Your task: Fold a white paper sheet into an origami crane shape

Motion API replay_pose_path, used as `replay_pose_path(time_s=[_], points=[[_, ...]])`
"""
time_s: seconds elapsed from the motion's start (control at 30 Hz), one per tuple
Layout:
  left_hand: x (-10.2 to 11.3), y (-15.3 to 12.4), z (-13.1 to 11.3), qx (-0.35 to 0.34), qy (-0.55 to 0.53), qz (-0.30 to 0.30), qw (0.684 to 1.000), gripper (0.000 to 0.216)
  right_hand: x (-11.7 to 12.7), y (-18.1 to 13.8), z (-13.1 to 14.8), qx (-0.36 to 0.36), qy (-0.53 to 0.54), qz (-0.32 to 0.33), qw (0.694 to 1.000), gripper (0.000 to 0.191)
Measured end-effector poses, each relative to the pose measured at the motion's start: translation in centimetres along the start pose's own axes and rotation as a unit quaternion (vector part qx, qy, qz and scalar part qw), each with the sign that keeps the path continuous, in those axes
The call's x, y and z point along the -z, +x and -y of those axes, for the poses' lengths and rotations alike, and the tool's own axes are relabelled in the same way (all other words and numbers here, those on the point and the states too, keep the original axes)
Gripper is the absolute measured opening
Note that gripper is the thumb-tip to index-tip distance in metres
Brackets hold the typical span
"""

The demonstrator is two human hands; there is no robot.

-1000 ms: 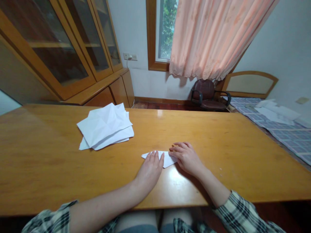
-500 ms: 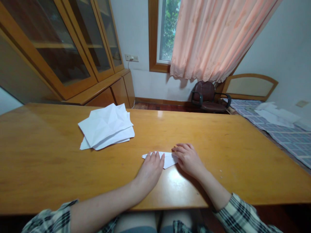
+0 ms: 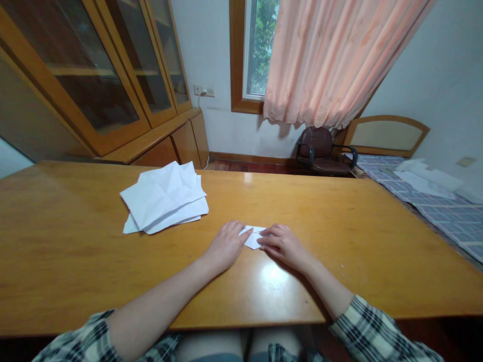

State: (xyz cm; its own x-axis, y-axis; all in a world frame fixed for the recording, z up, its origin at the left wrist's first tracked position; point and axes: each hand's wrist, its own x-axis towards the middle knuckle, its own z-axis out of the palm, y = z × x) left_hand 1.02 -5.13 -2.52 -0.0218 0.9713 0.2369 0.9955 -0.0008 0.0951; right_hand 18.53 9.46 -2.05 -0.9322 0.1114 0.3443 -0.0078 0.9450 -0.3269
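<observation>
A small piece of folded white paper (image 3: 253,238) lies on the wooden desk in front of me, with a pointed lower edge and a crease near its top. My left hand (image 3: 225,246) covers the paper's left end, thumb on top, fingers curled together beyond it. At the other end, my right hand (image 3: 282,245) grips the paper with its fingers bent and close together. Both ends of the paper are hidden under the hands.
Left of my hands, a stack of creased white sheets (image 3: 166,196) rests on the desk (image 3: 94,271). Beyond the desk stand a glass-door cabinet (image 3: 151,118) and a brown armchair (image 3: 319,146). A bed (image 3: 426,201) with papers on it is at the right.
My left hand has moved slightly up and left, its fingers now past the paper's far edge. The paper has shifted away from me, and less of it shows between my hands.
</observation>
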Motion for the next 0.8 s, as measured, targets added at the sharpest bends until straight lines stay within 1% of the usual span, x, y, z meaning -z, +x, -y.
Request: replay_pose_path(time_s=[0.1, 0.23, 0.4, 0.5, 0.6, 0.7, 0.8], points=[[0.1, 0.3, 0.3, -0.025, -0.055, -0.023, 0.998, 0.026, -0.4, 0.1, -0.4, 0.008, -0.002, -0.015, 1.000, 0.017], [0.5, 0.5, 0.7, -0.077, -0.165, 0.000, 0.983, 0.024, -0.6, 0.0, -0.7, 0.020, -0.007, -0.021, 1.000, 0.019], [1.6, 0.6, 1.5, -0.093, -0.235, 0.017, 0.967, 0.022, -0.5, 0.0, -0.6, 0.030, -0.024, -0.015, 0.999, 0.020], [1.9, 0.6, 1.7, -0.091, -0.256, 0.031, 0.962, 0.024, -0.6, 0.2, -0.4, 0.021, -0.049, -0.013, 0.998, 0.021], [1.7, 0.7, 1.8, -0.066, -0.252, 0.032, 0.965, 0.021, -0.8, 0.3, -0.1, 0.000, -0.067, -0.018, 0.998, 0.021], [1.1, 0.9, 1.9, -0.042, -0.245, 0.029, 0.968, 0.016, -1.0, 0.3, 0.0, -0.023, -0.061, -0.024, 0.998, 0.021], [0.7, 1.1, 2.1, -0.043, -0.249, 0.023, 0.967, 0.018, -1.1, 0.3, 0.0, -0.041, -0.048, -0.031, 0.998, 0.018]])
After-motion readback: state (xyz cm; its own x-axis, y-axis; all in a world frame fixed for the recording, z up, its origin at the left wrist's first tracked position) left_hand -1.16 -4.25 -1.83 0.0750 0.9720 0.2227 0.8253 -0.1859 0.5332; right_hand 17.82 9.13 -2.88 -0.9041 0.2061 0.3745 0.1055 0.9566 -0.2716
